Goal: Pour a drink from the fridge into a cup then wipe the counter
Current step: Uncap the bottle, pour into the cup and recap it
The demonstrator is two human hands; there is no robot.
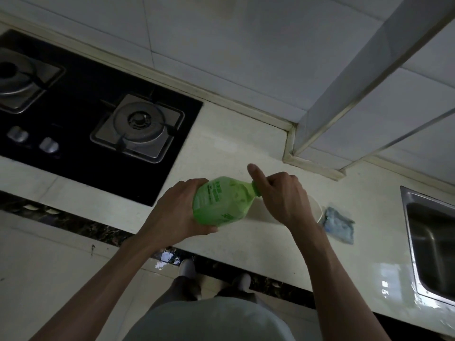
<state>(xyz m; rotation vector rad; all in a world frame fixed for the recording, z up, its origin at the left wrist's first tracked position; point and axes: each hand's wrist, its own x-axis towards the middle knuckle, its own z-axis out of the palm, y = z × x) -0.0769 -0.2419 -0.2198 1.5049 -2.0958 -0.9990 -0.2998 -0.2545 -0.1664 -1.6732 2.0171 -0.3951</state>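
- Bottle (219, 201): green, held above the counter (221, 143) near its front edge, between both hands. It lies nearly on its side, with the long axis running left to right, base to the left and neck to the right.
- Left hand (177, 212): wraps the base end, fingers over the top and thumb below. It looks to carry the weight.
- Right hand (283, 195): fingers curled at the neck, closed on the cap (256, 189), with one digit sticking up and away. The cap's green edge shows, so it looks to be on. No stream is seen.
- Cup (316, 210): white, standing on the counter directly under the right hand and the bottle's neck. It is mostly hidden and only part of the rim and wall shows.
- Key relation: the neck already points at the cup and the right hand is nearer to it. Judgement: the cap must come off before tipping further.
- Cloth (339, 225): blue, crumpled, just right of the cup and untouched.
- Sink (433, 242) is at far right and the stove (98, 119) at left.
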